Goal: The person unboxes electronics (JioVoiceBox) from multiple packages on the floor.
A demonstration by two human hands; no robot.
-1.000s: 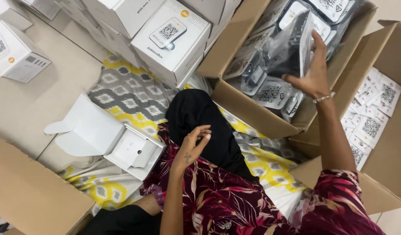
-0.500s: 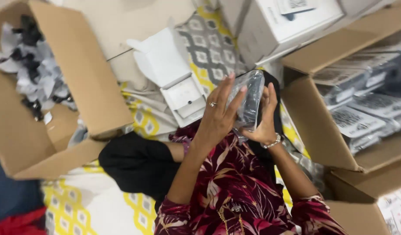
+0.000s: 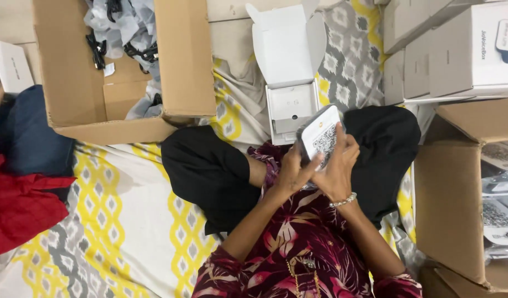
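Both my hands hold a small flat device [image 3: 319,134] wrapped in clear plastic, its white face with a square printed pattern turned up. My left hand [image 3: 294,169] grips its lower left side. My right hand [image 3: 337,168], with a beaded bracelet on the wrist, grips its right side. The device is raised over my lap, just below an open white box [image 3: 290,107] with its lid flipped back, which lies on the patterned sheet in front of my crossed legs.
A cardboard carton [image 3: 185,66] of bagged black cables stands at the upper left. Stacked white boxes [image 3: 463,55] sit at the upper right. A carton [image 3: 447,193] of wrapped devices stands at the right. Red and blue cloth [image 3: 22,182] lies at the left.
My right hand took a wrapped device out of the right carton and brought it to my lap. My left hand joined it. The view swung left.
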